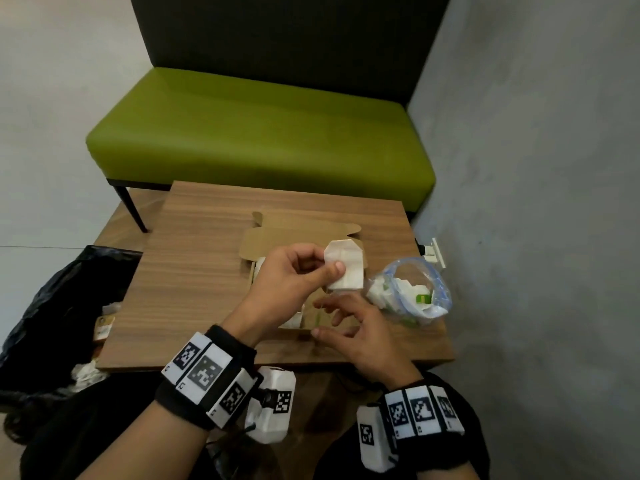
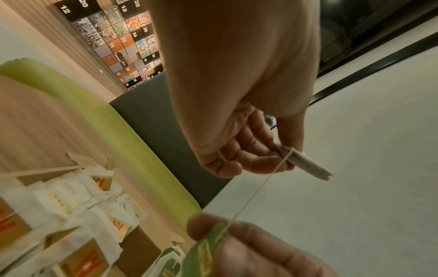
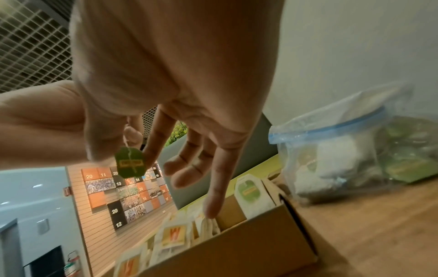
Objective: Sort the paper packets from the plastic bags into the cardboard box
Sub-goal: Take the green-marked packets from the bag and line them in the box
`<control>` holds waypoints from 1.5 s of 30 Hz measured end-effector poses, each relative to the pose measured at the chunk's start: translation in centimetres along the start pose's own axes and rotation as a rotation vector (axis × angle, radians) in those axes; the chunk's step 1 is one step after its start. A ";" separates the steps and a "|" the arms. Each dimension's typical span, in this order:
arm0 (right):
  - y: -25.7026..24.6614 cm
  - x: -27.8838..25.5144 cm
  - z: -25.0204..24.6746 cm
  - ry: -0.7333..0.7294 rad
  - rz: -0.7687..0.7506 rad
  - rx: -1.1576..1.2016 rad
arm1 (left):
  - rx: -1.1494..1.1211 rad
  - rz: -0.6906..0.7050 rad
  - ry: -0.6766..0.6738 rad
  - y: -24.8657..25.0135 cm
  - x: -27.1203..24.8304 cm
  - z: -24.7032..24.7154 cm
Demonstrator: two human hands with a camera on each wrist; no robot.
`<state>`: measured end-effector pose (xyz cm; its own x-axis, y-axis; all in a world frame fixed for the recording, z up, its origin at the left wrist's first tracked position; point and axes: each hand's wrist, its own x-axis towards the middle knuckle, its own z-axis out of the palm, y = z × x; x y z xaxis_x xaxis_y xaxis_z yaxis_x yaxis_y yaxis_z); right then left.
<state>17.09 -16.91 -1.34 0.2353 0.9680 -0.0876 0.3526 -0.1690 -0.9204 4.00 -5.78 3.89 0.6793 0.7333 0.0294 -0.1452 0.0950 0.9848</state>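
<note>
My left hand pinches a white paper packet over the open cardboard box. In the left wrist view the packet is seen edge-on, and a thin string runs from it down to a small green tag. My right hand, just below the left, pinches that green tag between thumb and forefinger, its other fingers spread. The box holds several packets with orange and green labels. A clear plastic bag with more packets lies right of the box.
The box and bag sit on a small wooden table. A green bench stands behind it. A grey wall with a socket runs close on the right. A black bin bag lies on the floor at the left.
</note>
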 end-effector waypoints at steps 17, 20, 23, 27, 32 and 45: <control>-0.1 -1.1 0.7 -0.080 0.123 0.203 | 0.168 -0.017 0.301 -0.8 0.0 -2.0; -0.4 -1.3 0.8 -0.101 0.095 0.304 | 0.151 -0.016 0.298 -0.8 0.0 -1.9; -0.8 -1.2 0.9 -0.110 0.080 0.302 | 0.148 -0.021 0.283 -0.7 0.1 -1.7; -1.0 -0.9 1.1 -0.150 0.087 0.284 | 0.116 -0.030 0.253 -0.6 0.2 -1.4; -0.7 -0.8 1.5 -0.134 0.133 0.281 | 0.128 -0.054 0.237 -0.7 -0.2 -1.5; -0.8 1.0 0.0 0.203 0.097 0.357 | 0.065 -0.222 0.163 -3.3 -2.7 -1.0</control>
<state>17.07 -15.77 -0.65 0.4382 0.8884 -0.1367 -0.0081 -0.1481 -0.9889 1.97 -7.40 0.38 0.5642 0.7983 -0.2106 0.0443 0.2254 0.9733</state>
